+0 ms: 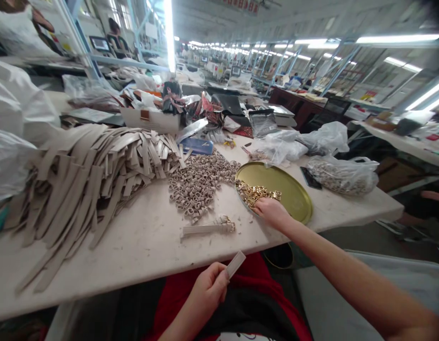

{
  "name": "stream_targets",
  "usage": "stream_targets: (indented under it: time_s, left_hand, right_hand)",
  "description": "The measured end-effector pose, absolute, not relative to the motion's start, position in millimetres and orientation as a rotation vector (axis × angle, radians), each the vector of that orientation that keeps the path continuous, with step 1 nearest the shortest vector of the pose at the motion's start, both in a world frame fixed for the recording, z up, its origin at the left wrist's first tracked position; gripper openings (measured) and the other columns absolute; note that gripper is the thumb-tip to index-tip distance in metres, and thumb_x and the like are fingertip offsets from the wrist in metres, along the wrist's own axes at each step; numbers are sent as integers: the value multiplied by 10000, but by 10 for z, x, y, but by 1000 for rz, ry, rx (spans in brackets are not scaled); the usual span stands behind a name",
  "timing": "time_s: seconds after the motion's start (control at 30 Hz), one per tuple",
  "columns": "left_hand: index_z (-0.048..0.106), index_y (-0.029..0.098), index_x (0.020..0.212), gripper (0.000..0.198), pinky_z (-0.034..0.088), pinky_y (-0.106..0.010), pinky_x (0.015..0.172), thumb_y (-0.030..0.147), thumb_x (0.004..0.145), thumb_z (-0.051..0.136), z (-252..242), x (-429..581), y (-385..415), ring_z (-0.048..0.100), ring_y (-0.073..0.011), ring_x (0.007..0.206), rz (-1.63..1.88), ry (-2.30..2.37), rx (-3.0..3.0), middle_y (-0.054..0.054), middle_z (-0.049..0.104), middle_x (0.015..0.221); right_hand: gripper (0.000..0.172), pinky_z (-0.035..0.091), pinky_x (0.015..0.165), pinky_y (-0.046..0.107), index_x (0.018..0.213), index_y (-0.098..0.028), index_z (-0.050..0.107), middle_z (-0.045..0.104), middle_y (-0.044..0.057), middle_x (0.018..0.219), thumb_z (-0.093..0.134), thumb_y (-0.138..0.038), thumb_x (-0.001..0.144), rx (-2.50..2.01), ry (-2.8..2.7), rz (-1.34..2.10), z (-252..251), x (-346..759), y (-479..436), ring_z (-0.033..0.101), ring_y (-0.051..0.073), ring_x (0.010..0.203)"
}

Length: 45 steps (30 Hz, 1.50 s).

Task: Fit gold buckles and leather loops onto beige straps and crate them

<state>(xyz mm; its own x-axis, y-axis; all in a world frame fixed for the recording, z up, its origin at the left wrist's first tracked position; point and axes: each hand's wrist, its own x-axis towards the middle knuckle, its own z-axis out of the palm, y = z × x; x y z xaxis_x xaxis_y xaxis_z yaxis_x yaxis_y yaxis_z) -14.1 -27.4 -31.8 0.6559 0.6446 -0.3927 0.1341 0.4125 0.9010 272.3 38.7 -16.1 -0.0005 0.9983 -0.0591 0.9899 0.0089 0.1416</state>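
My left hand is closed on one end of a beige strap, held low in front of the table edge above my lap. My right hand reaches into a round gold tray and rests, fingers curled, on a small heap of gold buckles. Whether it has picked one up is hidden. On the white table between my hands lies a finished strap with a gold buckle. A pile of small beige loops lies just beyond it.
A big heap of beige straps covers the table's left side. Clear plastic bags of parts, a blue box and cluttered packaging lie at the back. The white table edge runs close to me. Workbenches and people are far behind.
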Motion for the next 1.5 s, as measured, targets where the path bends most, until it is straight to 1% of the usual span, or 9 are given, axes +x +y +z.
stream_targets:
  time_s: [0.17,0.4,0.63,0.8,0.93,1.07,1.2,1.33,1.5]
  left_hand:
    - [438,168,717,265,196,-207,414,422,790,414,-353,-142,-133,266,-58,382,323,773,1155,87,353,442]
    - [436,169,696,282,202,-205,421,440,777,444,-348,-137,-160,279,-60,399,328,741,1135,82,358,452]
    - [448,171,723,292,215,-206,428,455,791,432,-369,-136,-327,278,-69,403,428,783,1162,84,351,452]
    - [476,166,786,267,270,-208,466,431,794,448,-287,-18,-193,335,-86,464,540,885,1288,68,381,515]
    - [555,144,869,264,318,-216,563,379,752,533,-22,260,66,406,-106,603,689,1047,1491,26,481,660]
    - [566,137,796,248,276,-209,513,376,734,540,142,573,213,338,-90,537,656,1135,1546,53,407,570]
    - [552,141,713,190,275,-206,505,324,737,512,133,700,208,333,-84,514,598,1207,1545,49,425,552]
    - [555,136,707,193,310,-206,549,321,734,512,119,689,189,372,-90,556,572,1279,1493,37,458,587]
    - [543,135,717,159,313,-203,552,288,725,502,178,624,138,386,-92,582,562,1298,1393,34,461,616]
  right_hand:
    - [267,362,690,261,769,-140,649,655,107,816,416,-236,857,2175,2009,42,-148,2672,433,583,183,769]
    - [215,368,660,251,807,-159,637,649,86,850,527,-343,787,2243,1945,-39,-141,2644,434,583,193,793]
    - [226,363,686,264,719,-153,612,640,103,805,441,-249,831,2371,2057,-28,-110,2628,396,579,189,777]
    - [193,381,610,263,800,-152,576,627,65,747,399,-226,814,2574,2226,-191,-58,2624,240,564,168,679]
    - [214,419,588,238,817,-165,552,616,18,707,431,-342,821,2553,2506,-1055,-19,2460,54,551,127,625]
    - [295,396,552,240,697,-167,554,542,-5,605,527,-452,769,2329,2398,-2064,11,2289,-50,478,110,562]
    - [371,363,533,242,674,-160,547,502,-15,580,520,-519,760,2052,2144,-2436,-26,2282,-83,439,103,537]
    - [260,365,578,238,764,-170,568,530,-17,681,613,-423,723,1746,2099,-2671,-137,2339,-117,452,107,607]
    - [301,339,507,226,659,-181,495,498,-36,582,659,-431,683,1956,1926,-2776,-271,2240,-112,417,91,527]
